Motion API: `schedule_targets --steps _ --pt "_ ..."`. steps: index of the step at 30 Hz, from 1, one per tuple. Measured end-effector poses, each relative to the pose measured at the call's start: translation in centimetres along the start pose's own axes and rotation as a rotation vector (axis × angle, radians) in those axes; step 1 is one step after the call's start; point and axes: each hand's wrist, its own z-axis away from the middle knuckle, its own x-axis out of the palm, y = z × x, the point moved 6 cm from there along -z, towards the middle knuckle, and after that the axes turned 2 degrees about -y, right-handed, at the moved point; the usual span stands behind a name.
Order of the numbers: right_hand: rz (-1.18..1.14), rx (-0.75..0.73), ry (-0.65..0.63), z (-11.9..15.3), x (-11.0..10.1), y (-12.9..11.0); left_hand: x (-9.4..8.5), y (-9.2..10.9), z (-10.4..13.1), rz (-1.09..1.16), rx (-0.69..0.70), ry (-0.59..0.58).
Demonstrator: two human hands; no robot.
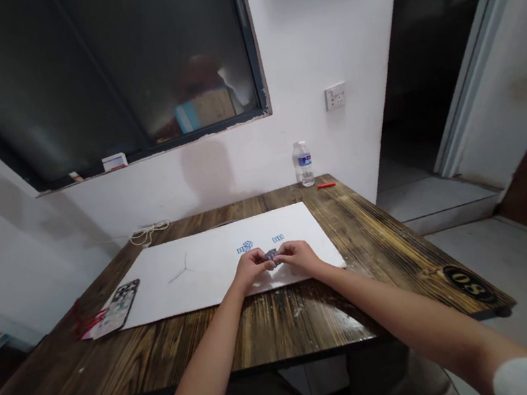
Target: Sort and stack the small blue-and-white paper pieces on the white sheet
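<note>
Between my two hands, over the front part of a white board (pixel 210 240), is a small dark grey object (pixel 272 258), too small to make out. My left hand (pixel 253 269) pinches it from the left, and my right hand (pixel 298 257) grips its right side with thumb and fingers. Just behind my left hand, small blue outlined shapes (pixel 245 247) show on the board. More blue shapes (pixel 278 238) are behind my right hand. Thin dark branching lines (pixel 185 268) mark the board's left part.
On the wooden table (pixel 385 258), a phone-like patterned item (pixel 119 307) overlaps the board's left end near red strings (pixel 79 322). A white cable (pixel 148 230) lies at the back left. A bottle (pixel 304 165) and red stick (pixel 327 185) are back right.
</note>
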Motion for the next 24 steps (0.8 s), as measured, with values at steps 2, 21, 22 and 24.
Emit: schedule_targets --steps 2,21,22,24 --pt "-0.029 0.005 -0.02 0.0 0.1 -0.2 0.2 0.2 0.1 0.049 0.009 -0.018" --pt "0.762 -0.101 -0.155 0.2 -1.2 -0.9 -3.7 -0.3 -0.1 0.192 -0.007 0.515" --pt "0.804 -0.111 -0.209 0.4 -0.7 -0.8 -3.9 -0.3 -0.1 0.201 -0.007 0.532" --pt "0.855 -0.15 -0.271 0.6 0.0 -0.9 -4.2 -0.3 0.0 0.211 -0.007 0.554"
